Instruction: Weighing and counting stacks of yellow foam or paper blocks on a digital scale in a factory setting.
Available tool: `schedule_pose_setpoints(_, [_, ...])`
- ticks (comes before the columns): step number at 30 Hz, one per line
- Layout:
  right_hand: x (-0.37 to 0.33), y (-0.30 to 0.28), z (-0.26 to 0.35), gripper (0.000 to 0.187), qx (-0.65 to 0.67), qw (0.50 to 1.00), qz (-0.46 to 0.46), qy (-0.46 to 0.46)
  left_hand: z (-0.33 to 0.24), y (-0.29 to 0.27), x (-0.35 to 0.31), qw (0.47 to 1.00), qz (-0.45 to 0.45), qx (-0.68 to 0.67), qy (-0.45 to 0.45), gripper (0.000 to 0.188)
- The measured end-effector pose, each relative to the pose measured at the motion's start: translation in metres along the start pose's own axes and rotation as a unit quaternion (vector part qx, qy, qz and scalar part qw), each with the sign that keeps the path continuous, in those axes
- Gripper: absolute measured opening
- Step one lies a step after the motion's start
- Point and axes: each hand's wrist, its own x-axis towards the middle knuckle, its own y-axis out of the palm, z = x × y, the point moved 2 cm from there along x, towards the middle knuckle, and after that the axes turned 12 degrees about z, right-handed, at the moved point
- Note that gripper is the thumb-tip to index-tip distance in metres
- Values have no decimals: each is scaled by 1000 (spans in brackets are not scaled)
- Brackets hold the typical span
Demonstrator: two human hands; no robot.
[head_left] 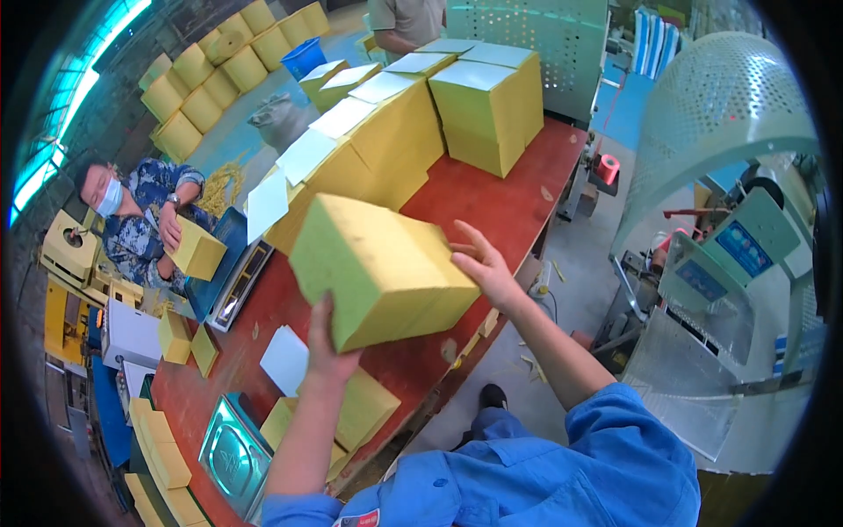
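A thick block of yellow paper sheets is tilted in the air above the red table. My left hand grips its lower left corner, with the thumb on the near face and the other fingers hidden beneath. At its right end my right hand steadies it, fingers spread against the edge and the index finger lifted off. Below my left arm lie lower yellow paper stacks, a pale blue sheet and a small scale with a shiny metal pan.
Tall yellow stacks topped with pale sheets line the far side of the red table. At left a masked co-worker holds a yellow block over a blue scale. A perforated metal guard and machinery stand at right.
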Motion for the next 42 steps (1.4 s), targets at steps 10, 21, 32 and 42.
schedule_pose_setpoints(10, [93,-193,-23,40,-168,939,-297,-40,52,132,220,981,16,164,-98,80])
schedule_pose_setpoints(21, [66,-131,-6,32,-438,868,-229,-52,53,152,311,972,-4,206,-117,97])
schedule_pose_setpoints(32, [38,-64,1,18,-299,938,-159,-75,19,117,209,953,147,263,11,48])
schedule_pose_setpoints(42, [-32,201,19,21,-110,976,169,-80,-54,-20,-141,954,-61,259,135,40])
